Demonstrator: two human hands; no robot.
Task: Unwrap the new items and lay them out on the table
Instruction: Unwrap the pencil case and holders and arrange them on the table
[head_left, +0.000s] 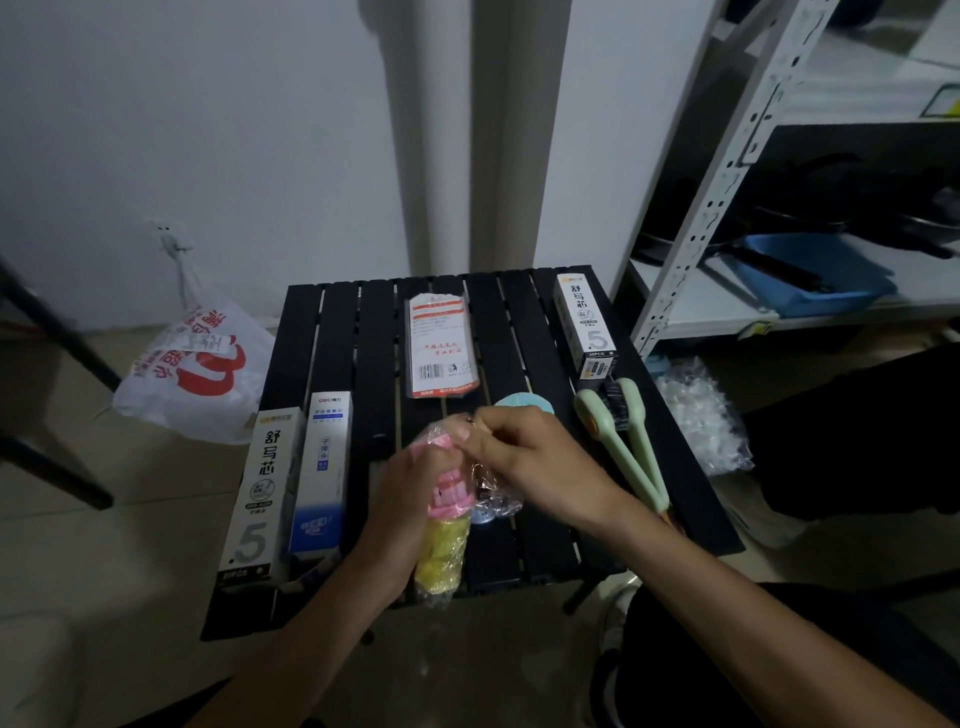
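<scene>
While both hands meet over the near middle of a black slatted table (374, 332), they work at a pink and yellow toy (444, 525) sealed in clear plastic wrap (491, 486). The left hand (410, 499) is curled around the pink upper part of the toy, holding it upright and slightly tilted, with the yellow lower part hanging past the table's near edge at 6 o'clock. The right hand (524, 457) pinches the loose crinkled wrap near the top of the toy, fingertips closed on the film.

Other items lie around the hands. At 8 o'clock, two tall boxes lie side by side, touching: a white and grey box with a large "5" (262, 493) and a white and blue box (322, 473). At 12 o'clock lies a flat clear packet with red and white print (440, 343). At 1 o'clock, near the far right corner, lies a second white box with a "5" (587, 322). At 3 o'clock sits a pale green brush with dark bristles (618, 431), two long handles running toward the near edge. A round light blue item (524, 402) peeks out just behind the right hand.

On the floor, at 9 o'clock, lies a white shopping bag with red print (192, 374). At 3 o'clock, beside the table, is a heap of clear crumpled plastic (701, 415). A white metal shelf rack (727, 171) stands at 2 o'clock.
</scene>
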